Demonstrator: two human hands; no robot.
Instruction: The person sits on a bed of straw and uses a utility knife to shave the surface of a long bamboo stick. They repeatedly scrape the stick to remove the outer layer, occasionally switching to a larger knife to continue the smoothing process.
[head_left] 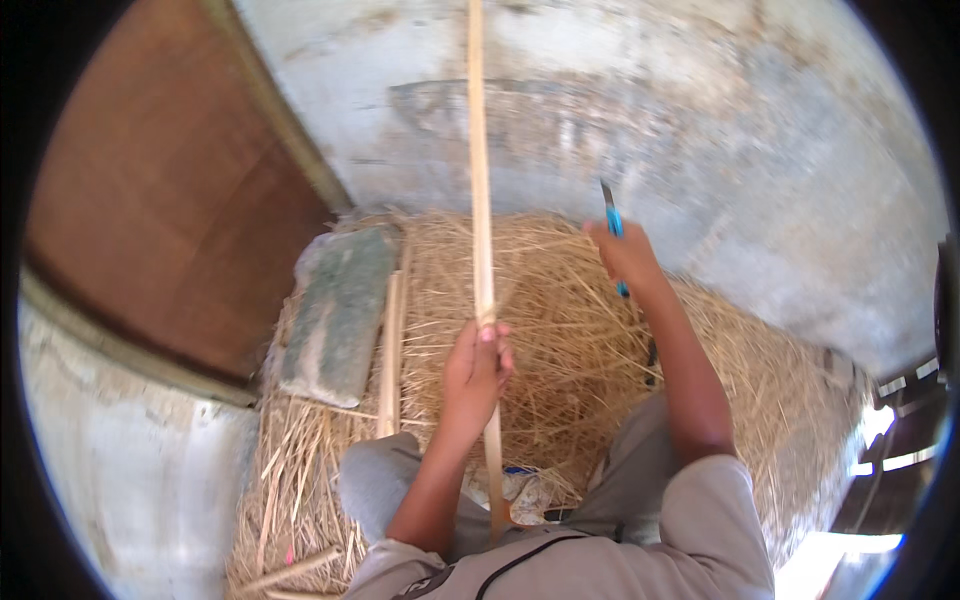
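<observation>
My left hand (474, 368) is wrapped round a long, pale strip of wood or bamboo (481, 180). The strip stands lengthwise before me, its lower end between my legs and its upper part reaching past the top of the picture. Off to the right, my right hand (622, 255) is closed on the blue handle of a utility knife (613, 218). Its dark blade points up and away from me, apart from the strip.
Straw-like shavings (560, 340) cover the floor around my legs. A grey-green stone slab (342, 315) lies at the left, with pale strips (392, 350) beside it. A stained wall (700, 150) stands ahead; a brown panel (180, 190) is at the upper left.
</observation>
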